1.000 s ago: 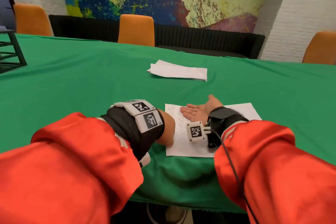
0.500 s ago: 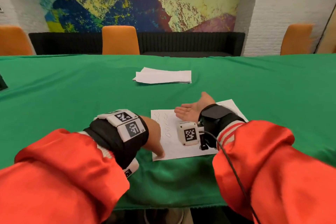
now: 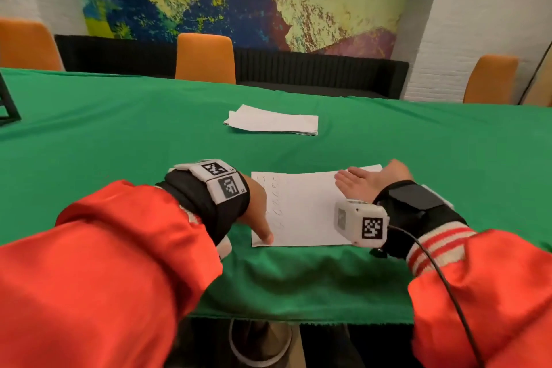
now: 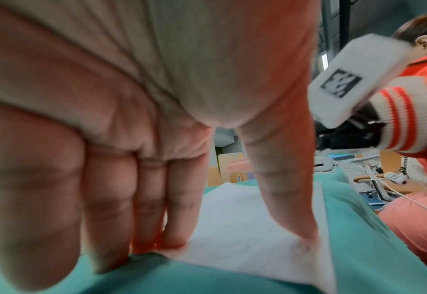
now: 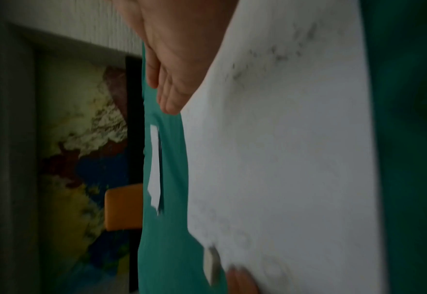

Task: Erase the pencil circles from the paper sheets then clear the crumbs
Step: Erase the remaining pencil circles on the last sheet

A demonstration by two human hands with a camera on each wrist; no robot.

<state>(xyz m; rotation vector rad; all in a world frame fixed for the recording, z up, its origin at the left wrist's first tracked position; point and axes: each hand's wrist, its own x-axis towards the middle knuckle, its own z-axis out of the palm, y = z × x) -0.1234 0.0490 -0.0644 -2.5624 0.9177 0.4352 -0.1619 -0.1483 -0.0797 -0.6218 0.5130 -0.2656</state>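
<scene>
A white paper sheet (image 3: 304, 212) lies on the green cloth near the table's front edge. Faint pencil circles (image 3: 276, 203) run down its left part. My left hand (image 3: 258, 218) presses the sheet's left edge with straight fingers (image 4: 174, 228), and its thumb (image 4: 297, 218) is on the near-left corner. My right hand (image 3: 367, 182) stands on its edge at the sheet's right end, flat and open, palm facing left. In the right wrist view dark crumbs (image 5: 282, 53) speckle the paper (image 5: 295, 159) beside that hand (image 5: 172, 59). No eraser is plainly in view.
A stack of white sheets (image 3: 271, 121) lies farther back at the table's middle. A black frame (image 3: 7, 107) stands at the far left. Orange chairs (image 3: 204, 58) line the far side. The front edge of the green table (image 3: 298, 320) is close to my body.
My right hand has swept rightward across the sheet from its middle to its right end. The left hand keeps pressing the left edge. The head view has shifted.
</scene>
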